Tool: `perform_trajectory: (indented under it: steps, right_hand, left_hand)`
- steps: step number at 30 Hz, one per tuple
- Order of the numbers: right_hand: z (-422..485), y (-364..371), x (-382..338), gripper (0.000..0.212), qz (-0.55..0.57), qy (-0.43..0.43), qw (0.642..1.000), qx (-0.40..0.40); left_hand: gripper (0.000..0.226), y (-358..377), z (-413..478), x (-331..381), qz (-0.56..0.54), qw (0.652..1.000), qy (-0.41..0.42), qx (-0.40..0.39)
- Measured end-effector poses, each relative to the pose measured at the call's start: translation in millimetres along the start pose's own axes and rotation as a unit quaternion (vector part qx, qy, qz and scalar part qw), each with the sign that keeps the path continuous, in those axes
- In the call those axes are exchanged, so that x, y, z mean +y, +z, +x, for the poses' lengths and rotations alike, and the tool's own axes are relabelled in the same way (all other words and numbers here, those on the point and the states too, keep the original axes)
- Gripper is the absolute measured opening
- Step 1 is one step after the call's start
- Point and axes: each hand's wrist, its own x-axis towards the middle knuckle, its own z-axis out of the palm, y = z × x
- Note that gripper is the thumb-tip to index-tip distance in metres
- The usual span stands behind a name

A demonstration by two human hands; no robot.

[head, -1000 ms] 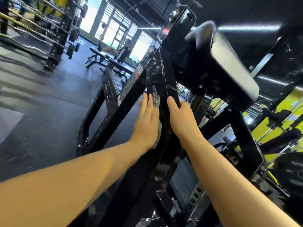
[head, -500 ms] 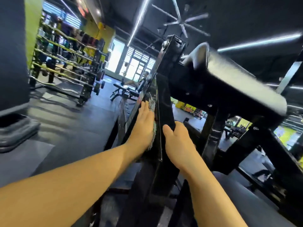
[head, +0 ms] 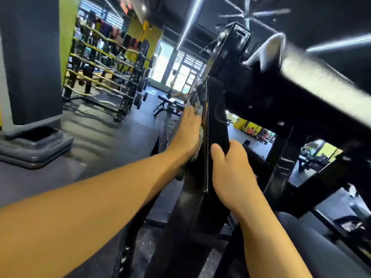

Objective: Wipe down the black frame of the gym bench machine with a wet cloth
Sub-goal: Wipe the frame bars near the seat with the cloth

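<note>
The black frame (head: pixel 215 109) of the bench machine rises as a slanted upright through the centre of the view, from about 6 o'clock toward 1 o'clock, where a padded rest (head: pixel 313 81) juts off to the right. The left hand (head: pixel 187 135) lies flat against the left face of the upright, its fingers (head: pixel 188 117) straight and close together, pointing up toward 12 o'clock. Under that palm sits the cloth (head: pixel 198 112), a mottled grey-white rag; only its edges show, peeking out past the fingertips and along the side of the hand at 3 o'clock, pressed to the metal. The right hand (head: pixel 230 169) is lower on the same upright, at about 5 o'clock from the left hand, wrapped round the right edge of the frame with its thumb on the near face and the fingers curled out of sight behind. At 10 o'clock a rack of barbells (head: pixel 108 77) stands on the dark floor (head: pixel 96 137), well apart from the machine, with a flat bench (head: pixel 168 103) beyond the left hand near bright windows (head: pixel 180 71).
</note>
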Motion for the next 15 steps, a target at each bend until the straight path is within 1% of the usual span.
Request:
perform_trajectory:
  steps: [2, 3, 5, 7, 10, 11, 12, 14, 15]
  right_hand:
    - [1.0, -0.8, -1.1, 0.024, 0.011, 0.001, 1.000, 0.004]
    - [-0.6, -2.7, -3.0, 0.025, 0.007, 0.004, 1.000, 0.004]
    - [-3.6, -4.3, -6.9, 0.028, -0.021, 0.011, 1.000, -0.003]
    - [-9.1, -2.3, -10.8, 0.028, -0.025, 0.027, 0.999, -0.007]
    - [-17.2, -0.1, -17.5, 0.026, -0.029, 0.066, 0.997, 0.009]
    - [-16.9, 0.7, -20.1, 0.026, -0.033, 0.090, 0.995, 0.032]
    - [-18.3, 0.0, -21.5, 0.027, -0.034, 0.104, 0.993, 0.036]
    - [-16.3, 2.7, -24.7, 0.021, -0.020, 0.146, 0.987, 0.064]
    - [-13.6, 5.7, -25.1, 0.024, -0.008, 0.184, 0.979, 0.092]
  left_hand:
    - [0.049, 1.0, -30.3, -12.2, -0.045, 0.997, 0.047, -0.039]
    - [0.050, 0.3, -39.6, -17.7, -0.050, 0.994, 0.075, -0.058]
    - [0.051, -1.2, -24.3, -24.0, -0.018, 0.990, 0.115, -0.074]
    - [0.050, -0.9, 19.8, -22.0, 0.030, 0.989, 0.120, -0.082]
    - [0.049, -6.8, 91.9, -19.7, 0.058, 0.985, 0.145, -0.076]
    - [0.047, -5.4, 116.9, -18.7, 0.068, 0.979, 0.171, -0.082]
    - [0.046, -7.1, 131.4, -21.6, 0.082, 0.976, 0.191, -0.062]
    - [0.048, -5.7, 150.2, -26.8, 0.030, 0.981, 0.193, -0.018]
    - [0.050, -4.4, 152.0, -29.7, 0.006, 0.981, 0.195, -0.014]
